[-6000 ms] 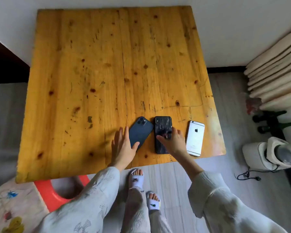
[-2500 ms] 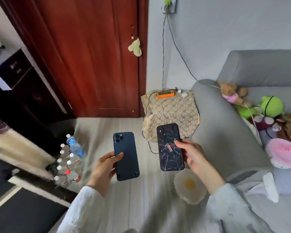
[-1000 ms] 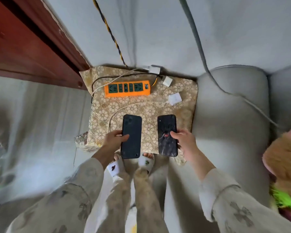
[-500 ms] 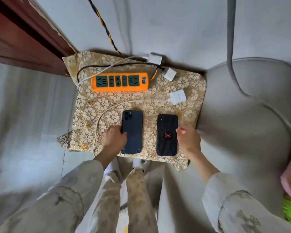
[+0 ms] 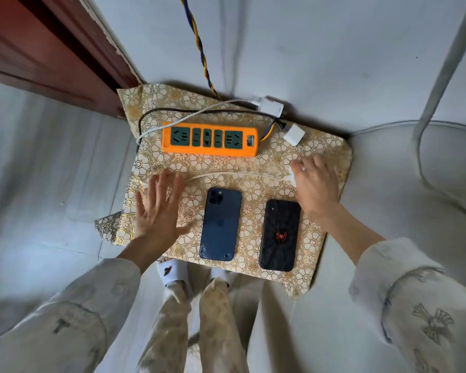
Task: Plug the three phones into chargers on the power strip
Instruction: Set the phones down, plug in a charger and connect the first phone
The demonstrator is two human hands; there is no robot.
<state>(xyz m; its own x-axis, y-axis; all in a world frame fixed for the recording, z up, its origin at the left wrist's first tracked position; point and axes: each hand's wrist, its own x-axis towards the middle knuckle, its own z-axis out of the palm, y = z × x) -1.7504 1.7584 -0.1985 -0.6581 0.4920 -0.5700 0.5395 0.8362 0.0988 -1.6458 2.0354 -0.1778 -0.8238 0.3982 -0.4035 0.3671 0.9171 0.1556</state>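
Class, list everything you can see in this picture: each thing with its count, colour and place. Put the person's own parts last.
power strip: one, orange, far side of cloth, sockets empty
phones: two; blue centre, black to its right, both face down
charger plugs: three, white; two right of the strip, one under the right hand
white cable: one, between strip and phones
cloth: one, gold floral, covering a low stand
door: red-brown, top left
sofa arm: grey, right
left hand: open, left of blue phone
right hand: on a plug
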